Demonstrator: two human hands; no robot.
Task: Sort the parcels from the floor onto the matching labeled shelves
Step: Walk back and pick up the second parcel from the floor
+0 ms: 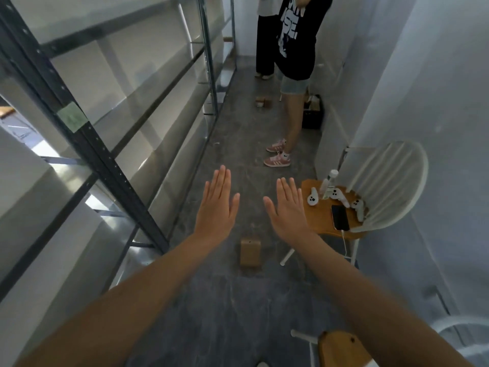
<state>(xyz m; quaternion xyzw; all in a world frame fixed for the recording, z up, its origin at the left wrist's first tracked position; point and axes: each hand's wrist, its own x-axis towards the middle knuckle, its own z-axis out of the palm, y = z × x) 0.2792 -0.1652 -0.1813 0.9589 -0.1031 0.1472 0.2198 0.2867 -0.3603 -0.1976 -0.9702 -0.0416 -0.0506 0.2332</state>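
Note:
A small brown cardboard parcel [250,251] lies on the grey floor below and between my two hands. My left hand [217,205] and my right hand [287,207] are stretched out flat, palms down, fingers together, holding nothing. A second brown parcel [262,102] lies farther down the aisle. A tall metal shelf rack [105,165] runs along the left, with a green label [72,117] stuck on its dark upright.
A white chair with a wooden seat [322,223] stands on the right, carrying a phone [340,217], white controllers and a bottle [328,182]. Two people stand in the aisle ahead; the nearer wears pink shoes [276,161]. A black crate [312,115] sits by the right wall. Another wooden stool [341,348] is near my feet.

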